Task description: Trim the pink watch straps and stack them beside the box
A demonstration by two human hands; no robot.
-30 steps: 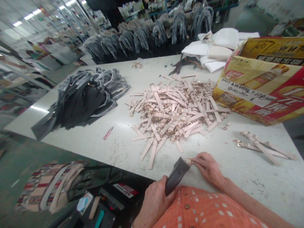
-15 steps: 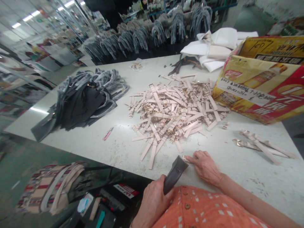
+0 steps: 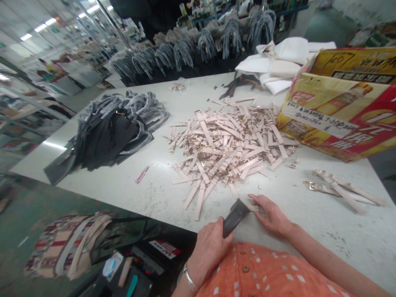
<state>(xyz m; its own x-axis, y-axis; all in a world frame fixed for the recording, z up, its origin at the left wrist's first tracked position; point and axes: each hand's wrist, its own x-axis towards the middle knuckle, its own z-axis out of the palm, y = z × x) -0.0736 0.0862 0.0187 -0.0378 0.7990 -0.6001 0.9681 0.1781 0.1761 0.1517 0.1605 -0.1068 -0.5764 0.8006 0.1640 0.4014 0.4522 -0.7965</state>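
My left hand (image 3: 209,246) is closed around a dark grey wedge-shaped tool (image 3: 235,216), whose tip rests on the white table (image 3: 154,187) near its front edge. My right hand (image 3: 269,213) lies just right of the tool's tip, fingers pressed down on a small pale strap piece (image 3: 254,208) that is mostly hidden under them. A big heap of beige straps with gold buckles (image 3: 230,142) lies just beyond both hands.
A heap of black and grey straps (image 3: 111,130) lies at the left. A yellow and red cardboard box (image 3: 343,103) stands at the right, with a few finished beige straps (image 3: 340,189) in front of it. White folded material (image 3: 278,62) lies behind. A pink tool (image 3: 141,174) lies near the front edge.
My left hand has moved up and right with the tool, bringing its tip against my right fingers. My right hand has shifted slightly and now presses on the strap piece.
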